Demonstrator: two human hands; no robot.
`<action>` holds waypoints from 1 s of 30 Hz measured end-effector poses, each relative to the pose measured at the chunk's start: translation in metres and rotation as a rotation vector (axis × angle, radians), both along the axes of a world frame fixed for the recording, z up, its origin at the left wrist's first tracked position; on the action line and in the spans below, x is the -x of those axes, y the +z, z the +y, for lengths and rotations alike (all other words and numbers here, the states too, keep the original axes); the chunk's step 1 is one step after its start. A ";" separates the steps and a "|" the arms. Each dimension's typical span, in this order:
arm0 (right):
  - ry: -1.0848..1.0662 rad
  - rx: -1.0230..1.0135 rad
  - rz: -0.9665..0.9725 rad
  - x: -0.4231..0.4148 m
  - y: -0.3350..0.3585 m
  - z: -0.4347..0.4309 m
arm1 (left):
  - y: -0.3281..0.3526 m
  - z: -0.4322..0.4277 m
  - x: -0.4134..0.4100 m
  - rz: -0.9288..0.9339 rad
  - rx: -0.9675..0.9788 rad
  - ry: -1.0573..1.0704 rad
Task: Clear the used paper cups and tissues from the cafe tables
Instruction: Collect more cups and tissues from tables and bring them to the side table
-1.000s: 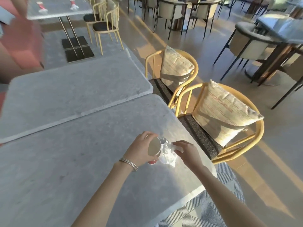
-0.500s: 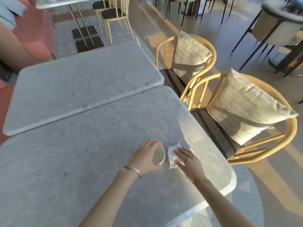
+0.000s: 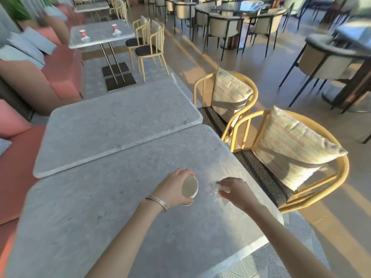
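Note:
My left hand (image 3: 174, 190) grips a paper cup (image 3: 189, 187), white inside with a red base, tilted so its mouth faces right, just above the near grey marble table (image 3: 100, 221). My right hand (image 3: 234, 190) is closed on a crumpled white tissue (image 3: 214, 188) that rests on the tabletop just right of the cup. On a far table (image 3: 100, 38) at the back stand two red paper cups (image 3: 82, 34) (image 3: 114, 28), each with a white tissue beside it.
A second grey table (image 3: 112, 121) abuts the near one. Two yellow chairs with cushions (image 3: 230, 97) (image 3: 291, 149) line the right side. A pink bench (image 3: 14, 157) runs along the left. More chairs and tables fill the back right.
The view has swung up, bringing the far table into sight. My right hand has drawn the tissue a little away from the cup, and the cup sits tilted in my left hand.

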State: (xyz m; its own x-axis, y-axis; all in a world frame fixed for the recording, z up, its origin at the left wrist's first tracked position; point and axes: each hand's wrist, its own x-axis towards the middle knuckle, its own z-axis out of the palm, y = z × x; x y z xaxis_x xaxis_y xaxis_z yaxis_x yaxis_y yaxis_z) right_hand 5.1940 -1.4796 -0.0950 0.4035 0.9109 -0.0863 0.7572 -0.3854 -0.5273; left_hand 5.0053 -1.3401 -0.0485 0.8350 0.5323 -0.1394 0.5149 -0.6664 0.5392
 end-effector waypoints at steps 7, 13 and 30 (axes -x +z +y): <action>0.044 -0.114 -0.151 -0.002 0.110 -0.013 | 0.093 -0.003 -0.001 -0.097 -0.026 -0.001; 0.048 -0.196 -0.262 0.005 0.183 -0.032 | 0.153 -0.014 0.000 -0.166 -0.085 -0.070; -0.663 -0.197 -0.267 0.097 0.190 -0.223 | 0.151 -0.122 -0.058 -0.159 -0.029 -0.771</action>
